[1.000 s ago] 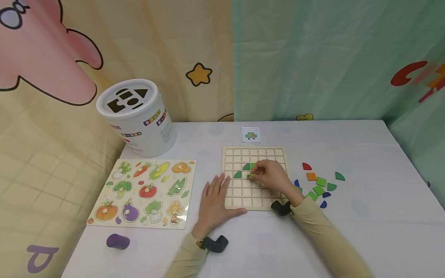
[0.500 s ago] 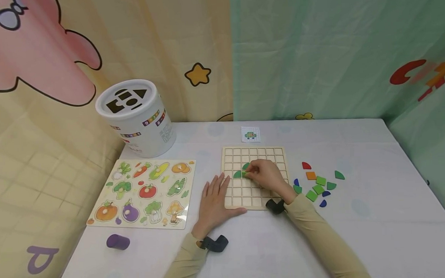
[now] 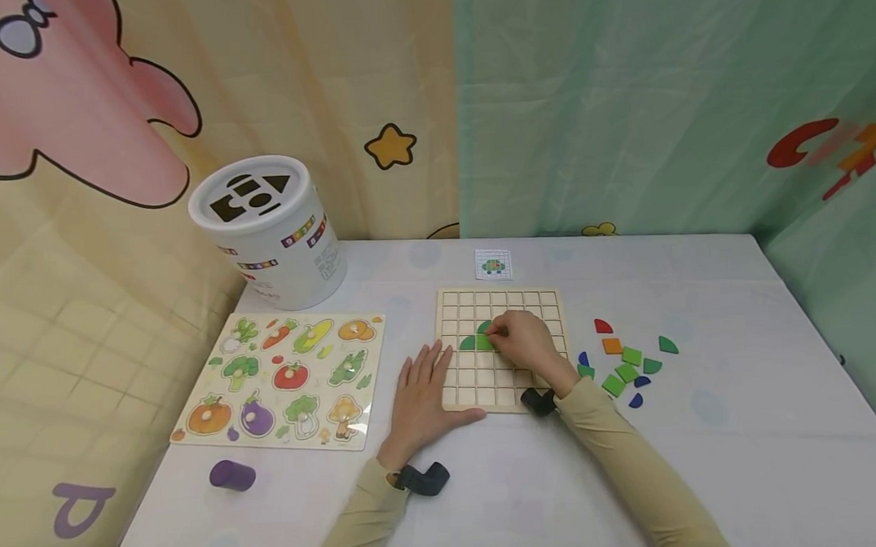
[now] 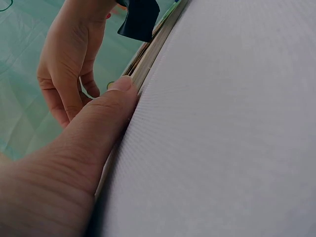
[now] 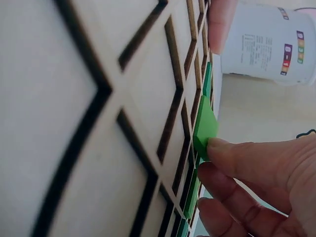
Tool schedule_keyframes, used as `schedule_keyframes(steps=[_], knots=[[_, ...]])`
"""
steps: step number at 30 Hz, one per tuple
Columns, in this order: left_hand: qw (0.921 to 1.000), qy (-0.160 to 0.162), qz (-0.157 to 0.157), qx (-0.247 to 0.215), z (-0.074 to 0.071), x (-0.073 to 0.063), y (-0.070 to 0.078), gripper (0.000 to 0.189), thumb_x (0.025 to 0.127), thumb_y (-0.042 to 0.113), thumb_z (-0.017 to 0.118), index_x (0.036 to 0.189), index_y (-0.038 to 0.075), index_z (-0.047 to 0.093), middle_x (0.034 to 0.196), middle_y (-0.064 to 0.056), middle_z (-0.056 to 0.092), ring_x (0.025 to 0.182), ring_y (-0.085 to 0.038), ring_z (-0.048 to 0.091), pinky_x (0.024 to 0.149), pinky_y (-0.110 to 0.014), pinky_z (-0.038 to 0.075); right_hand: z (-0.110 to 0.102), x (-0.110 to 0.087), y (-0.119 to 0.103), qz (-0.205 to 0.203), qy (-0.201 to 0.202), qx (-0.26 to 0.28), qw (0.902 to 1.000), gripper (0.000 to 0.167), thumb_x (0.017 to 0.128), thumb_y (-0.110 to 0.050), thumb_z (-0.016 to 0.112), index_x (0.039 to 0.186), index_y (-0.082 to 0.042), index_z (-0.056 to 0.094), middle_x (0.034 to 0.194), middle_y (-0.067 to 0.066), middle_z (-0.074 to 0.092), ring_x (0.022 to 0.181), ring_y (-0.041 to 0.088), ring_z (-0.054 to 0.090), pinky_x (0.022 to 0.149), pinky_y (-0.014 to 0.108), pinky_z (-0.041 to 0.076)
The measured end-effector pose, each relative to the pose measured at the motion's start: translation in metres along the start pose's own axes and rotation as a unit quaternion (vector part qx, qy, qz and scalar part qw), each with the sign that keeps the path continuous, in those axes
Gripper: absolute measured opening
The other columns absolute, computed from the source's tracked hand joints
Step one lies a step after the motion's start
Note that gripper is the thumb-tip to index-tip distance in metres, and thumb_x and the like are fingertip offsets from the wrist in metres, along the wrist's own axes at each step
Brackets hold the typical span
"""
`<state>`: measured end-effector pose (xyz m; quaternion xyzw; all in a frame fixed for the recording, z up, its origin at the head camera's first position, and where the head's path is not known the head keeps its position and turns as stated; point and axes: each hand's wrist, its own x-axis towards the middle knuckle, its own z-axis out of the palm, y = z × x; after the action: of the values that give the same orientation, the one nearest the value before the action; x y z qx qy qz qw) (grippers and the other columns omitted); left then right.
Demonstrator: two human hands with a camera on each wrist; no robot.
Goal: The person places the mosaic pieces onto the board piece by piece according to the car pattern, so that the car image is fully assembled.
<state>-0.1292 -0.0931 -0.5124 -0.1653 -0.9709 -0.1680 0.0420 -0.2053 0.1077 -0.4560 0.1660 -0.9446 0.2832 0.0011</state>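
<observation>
Our right hand (image 3: 523,337) pinches a green square tile (image 5: 203,123) by its edge on the gridded board (image 3: 479,379); seated crooked, it could nudge the green quarter-circle (image 3: 468,344) beside it, and if our left hand (image 3: 423,395), fingers spread, braces loosely, the board could shift

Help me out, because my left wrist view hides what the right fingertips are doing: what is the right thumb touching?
Observer: The right hand has its thumb against a light green square tile.
Operator: What lies just past the far edge of the grid board?
Observer: A small card printed with a mostly green figure on a grid.
Operator: And what is left of the left hand?
Observer: A vegetable puzzle board, lying flat.
</observation>
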Motion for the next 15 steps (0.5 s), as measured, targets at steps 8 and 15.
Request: schedule_keyframes(steps=[8,15], knots=[[0.9999,0.013,0.008,-0.005,-0.0004,-0.0005,0.0004,0.111,0.069,0.079,0.058,0.15,0.01,0.028,0.155,-0.008,0.02,0.142,-0.026,0.012,0.113,-0.046,0.008,0.0043,0.0012,0.0015,0.015,-0.007,-0.011,0.9998,0.008,0.085,-0.015,0.072,0.089,-0.009,0.076,0.088,0.003,0.068,0.082,0.02,0.065,0.07,0.036,0.053],[1.0,0.001,0.001,-0.001,-0.0012,-0.0004,0.001,0.111,0.068,0.08,0.057,0.151,0.012,0.025,0.156,-0.006,0.018,0.143,-0.024,0.009,0.113,-0.044,0.005,0.0043,0.0001,0.0027,0.006,-0.008,-0.019,0.9998,0.009,0.086,-0.015,0.071,0.09,-0.01,0.076,0.09,0.004,0.069,0.084,0.021,0.065,0.071,0.037,0.053]])
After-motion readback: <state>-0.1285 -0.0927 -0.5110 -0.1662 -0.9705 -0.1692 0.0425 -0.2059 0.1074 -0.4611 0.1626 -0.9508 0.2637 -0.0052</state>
